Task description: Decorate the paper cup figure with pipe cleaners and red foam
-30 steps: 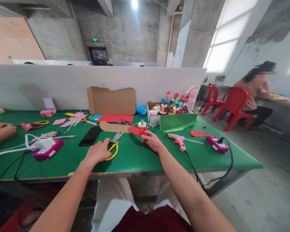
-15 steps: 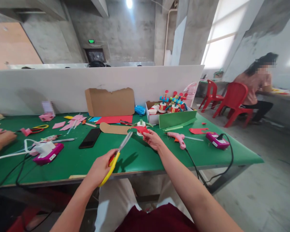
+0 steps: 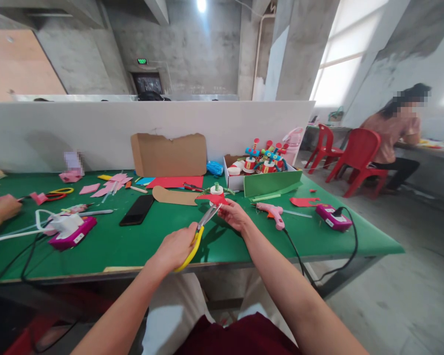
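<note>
My left hand (image 3: 178, 246) is closed around the yellow handles of a pair of scissors (image 3: 197, 242). The blades are parted a little and reach up to a piece of red paper (image 3: 211, 198). My right hand (image 3: 234, 214) pinches that paper at its right end. Just behind the paper stands a white paper cup (image 3: 217, 189) with green spring-like strips at its sides; the paper hides part of it. A brown cardboard strip (image 3: 173, 195) lies left of the cup, and a pink glue gun (image 3: 273, 213) rests right of my right hand.
A black phone (image 3: 136, 210) lies on the green table at left. Purple power strips (image 3: 333, 217) sit at both sides, with cables. At the back, a box (image 3: 235, 183) holds several cup figures. Another person's hand (image 3: 3, 209) is at far left.
My left hand has moved right and slightly up with the scissors, bringing the blades to the red paper. My right hand stays in nearly the same place, still pinching the paper.
</note>
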Demonstrator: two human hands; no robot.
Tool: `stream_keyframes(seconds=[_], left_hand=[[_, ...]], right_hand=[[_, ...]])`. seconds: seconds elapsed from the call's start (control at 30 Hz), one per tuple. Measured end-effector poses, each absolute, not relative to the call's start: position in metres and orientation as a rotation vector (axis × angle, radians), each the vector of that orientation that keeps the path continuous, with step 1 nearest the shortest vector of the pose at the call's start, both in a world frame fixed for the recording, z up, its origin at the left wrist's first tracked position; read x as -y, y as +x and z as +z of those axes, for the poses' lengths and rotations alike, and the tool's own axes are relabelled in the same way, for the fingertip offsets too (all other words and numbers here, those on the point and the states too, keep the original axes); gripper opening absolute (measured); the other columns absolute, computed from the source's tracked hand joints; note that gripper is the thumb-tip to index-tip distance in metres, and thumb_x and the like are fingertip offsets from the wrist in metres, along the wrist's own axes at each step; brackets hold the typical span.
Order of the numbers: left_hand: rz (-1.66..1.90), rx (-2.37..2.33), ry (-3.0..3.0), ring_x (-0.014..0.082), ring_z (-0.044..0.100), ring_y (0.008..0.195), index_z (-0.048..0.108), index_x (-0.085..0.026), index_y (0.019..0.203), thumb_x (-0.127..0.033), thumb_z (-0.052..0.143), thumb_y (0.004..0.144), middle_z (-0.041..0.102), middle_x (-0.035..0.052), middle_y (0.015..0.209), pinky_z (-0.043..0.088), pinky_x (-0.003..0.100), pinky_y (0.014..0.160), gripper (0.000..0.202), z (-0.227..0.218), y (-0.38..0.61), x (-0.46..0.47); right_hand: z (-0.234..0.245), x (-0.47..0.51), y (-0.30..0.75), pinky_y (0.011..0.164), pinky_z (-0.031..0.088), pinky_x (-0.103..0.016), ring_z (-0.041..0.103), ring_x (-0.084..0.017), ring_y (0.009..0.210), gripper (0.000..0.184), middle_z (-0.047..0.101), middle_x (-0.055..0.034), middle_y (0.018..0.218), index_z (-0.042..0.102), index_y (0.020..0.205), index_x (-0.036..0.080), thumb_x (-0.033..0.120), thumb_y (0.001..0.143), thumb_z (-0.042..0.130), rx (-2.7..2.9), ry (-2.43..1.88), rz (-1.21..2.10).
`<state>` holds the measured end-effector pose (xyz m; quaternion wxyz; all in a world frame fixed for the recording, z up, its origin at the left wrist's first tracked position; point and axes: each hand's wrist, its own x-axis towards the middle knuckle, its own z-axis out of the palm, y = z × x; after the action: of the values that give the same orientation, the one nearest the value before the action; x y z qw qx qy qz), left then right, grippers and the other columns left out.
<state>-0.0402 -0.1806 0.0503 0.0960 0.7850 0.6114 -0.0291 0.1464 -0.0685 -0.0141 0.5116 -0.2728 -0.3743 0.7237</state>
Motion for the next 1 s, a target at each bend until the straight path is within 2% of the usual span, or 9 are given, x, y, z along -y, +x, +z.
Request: stream_keyframes(seconds=[0.17,0.43,0.73,1.0], left_hand=[[-0.084,-1.821,2.339,0.0281,0.067,0.091,0.046,-0.019,0.114,-0.017,0.036,0.089,0.067,0.0151,0.102,0.045,0.032,0.069,0.027,0.052,-0.032,0.175],[-0.01,-1.821,2.375,0.027,0.067,0.088,0.046,-0.019,0.112,-0.018,0.037,0.089,0.068,0.0147,0.1,0.045,0.031,0.068,0.024,0.045,-0.031,0.17],[-0.008,-1.806,2.364,0.0297,0.067,0.09,0.046,-0.018,0.112,-0.016,0.039,0.088,0.067,0.016,0.101,0.045,0.033,0.069,0.025,0.045,-0.03,0.17],[0.014,-1.787,2.367,0.0288,0.067,0.09,0.045,-0.019,0.113,-0.015,0.038,0.088,0.068,0.0138,0.099,0.044,0.032,0.068,0.026,0.043,-0.029,0.168]], right_hand=[[-0.017,0.068,0.147,0.06,0.048,-0.021,0.058,-0.008,0.058,0.036,0.065,0.0043,0.064,0.063,0.073,0.018,0.025,0.049,0.089,0.941,-0.649,1.753],[-0.015,0.07,0.147,0.061,0.047,-0.022,0.058,-0.009,0.059,0.035,0.067,0.0025,0.068,0.065,0.078,0.018,0.026,0.053,0.088,0.967,-0.635,1.76],[-0.016,0.069,0.147,0.062,0.046,-0.022,0.058,-0.009,0.06,0.034,0.067,0.0026,0.068,0.065,0.075,0.018,0.023,0.05,0.088,0.988,-0.643,1.759],[-0.016,0.07,0.146,0.063,0.046,-0.022,0.057,-0.009,0.06,0.036,0.065,0.003,0.065,0.066,0.078,0.017,0.025,0.05,0.089,1.013,-0.642,1.76]])
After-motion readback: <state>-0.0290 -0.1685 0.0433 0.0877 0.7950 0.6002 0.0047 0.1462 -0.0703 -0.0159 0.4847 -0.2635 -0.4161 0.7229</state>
